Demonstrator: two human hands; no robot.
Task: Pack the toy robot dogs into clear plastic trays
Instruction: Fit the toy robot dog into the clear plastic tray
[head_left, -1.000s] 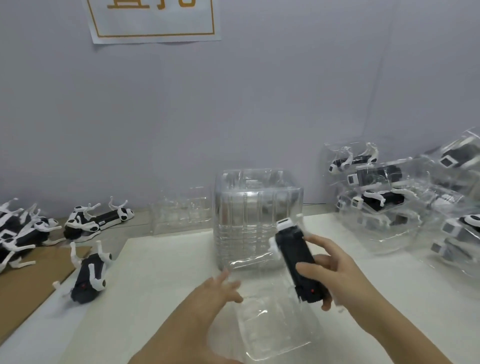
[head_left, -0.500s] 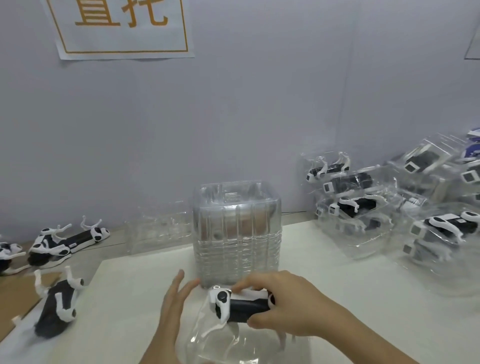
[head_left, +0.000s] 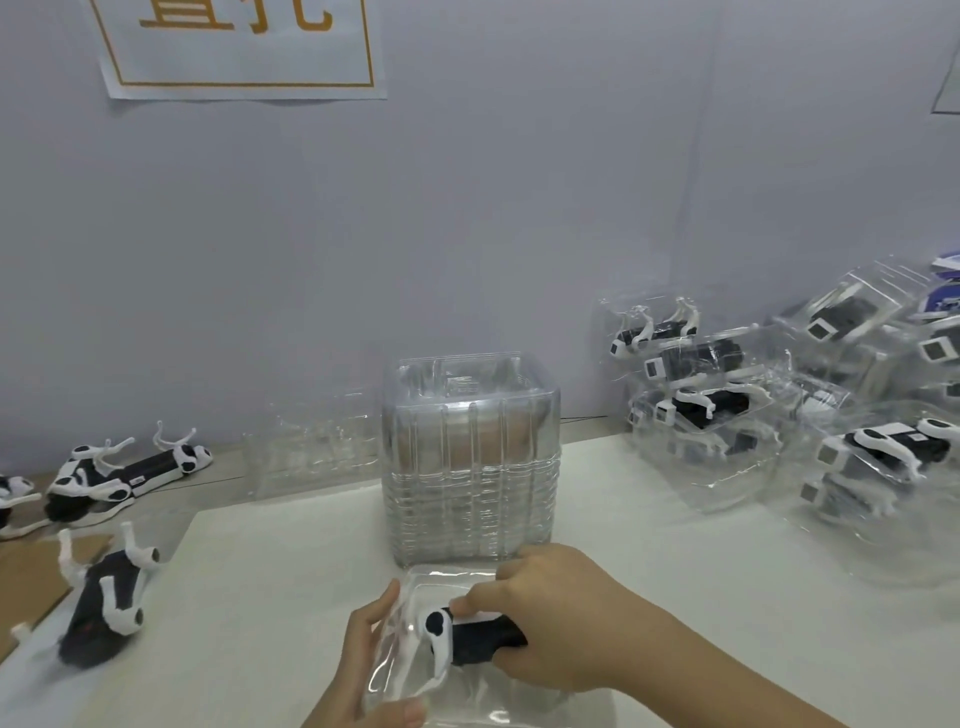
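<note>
Just in front of the tall stack of nested clear plastic trays (head_left: 470, 457) on the white tabletop (head_left: 649, 545), the right hand (head_left: 550, 629) curls its fingers round a black-and-white toy robot dog (head_left: 467, 636) lying inside a single clear plastic tray (head_left: 447, 574). The left hand (head_left: 363, 670) clasps that tray's left wall, thumb on its near rim. Left of the stack a loose toy dog (head_left: 104, 603) lies on its back.
</note>
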